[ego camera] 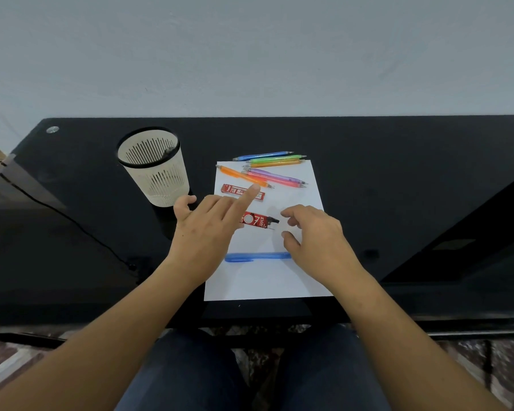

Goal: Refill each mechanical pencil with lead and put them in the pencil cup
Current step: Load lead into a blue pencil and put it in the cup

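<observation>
Two hands are positioned over the white sheet of paper (267, 280). The left fingers (250, 193) are extended and released. The index fingertip lies over the far lead case (235, 190), a red box on the sheet's left-centre area; contact cannot be confirmed. The right fingers (293, 213) are loosely curled and grasp nothing. They are poised just right of the near lead case (257, 219), a red box with a black cap end lying at the sheet's centre.

The left hand (202, 232) straddles the sheet's left edge, thumb outboard of it. The right hand (318, 241) sits over the sheet's right half. Both forearms are bare and extend back past the sheet's near edge.

Pencil locations:
- One blue pencil (255, 257) lies crosswise on the sheet, nearer the person than the near lead case. Its right end is hidden under the right hand.
- Six pencils lie at the sheet's far end. The second blue pencil (263, 156) is just beyond the far edge. The green pencil (276, 158) and yellow pencil (275, 163) lie along that edge.
- The orange pencil (244, 175), purple pencil (275, 175) and pink pencil (276, 180) lie angled on the sheet, just beyond the far lead case.

The pencil cup (155, 173), cream with slots and a black rim, stands upright on the black table (398, 173), left of the sheet's far-left corner.
</observation>
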Available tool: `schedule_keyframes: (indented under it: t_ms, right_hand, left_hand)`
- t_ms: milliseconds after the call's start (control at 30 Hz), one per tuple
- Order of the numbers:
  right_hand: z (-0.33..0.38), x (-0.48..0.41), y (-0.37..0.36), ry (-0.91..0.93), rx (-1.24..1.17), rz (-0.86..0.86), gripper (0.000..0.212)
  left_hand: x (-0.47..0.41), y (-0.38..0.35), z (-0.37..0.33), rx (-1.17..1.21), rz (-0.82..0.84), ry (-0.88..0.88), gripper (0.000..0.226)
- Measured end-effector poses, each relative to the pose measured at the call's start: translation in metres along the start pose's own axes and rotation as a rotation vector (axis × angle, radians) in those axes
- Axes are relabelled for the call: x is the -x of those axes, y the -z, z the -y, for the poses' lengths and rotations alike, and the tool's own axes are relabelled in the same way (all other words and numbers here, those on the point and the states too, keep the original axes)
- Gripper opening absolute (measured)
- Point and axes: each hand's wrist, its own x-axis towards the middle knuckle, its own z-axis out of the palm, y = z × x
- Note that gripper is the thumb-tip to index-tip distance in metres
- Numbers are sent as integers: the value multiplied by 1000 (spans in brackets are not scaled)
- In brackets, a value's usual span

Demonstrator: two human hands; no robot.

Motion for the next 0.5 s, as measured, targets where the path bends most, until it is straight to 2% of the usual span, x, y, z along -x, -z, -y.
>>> schedule_keyframes:
  t_ms: [67,200,500]
  right_hand:
    - [0,1,1,13,56,7,36]
    - [1,-1,2,17,56,13,29]
    - [5,-1,-1,30,-46,38,11]
  left_hand:
    - [-1,1,0,-13,-8,-5,96]
    - [-1,1,2,-2,-10,-19,59]
    - [0,3,0,21,1,3,55]
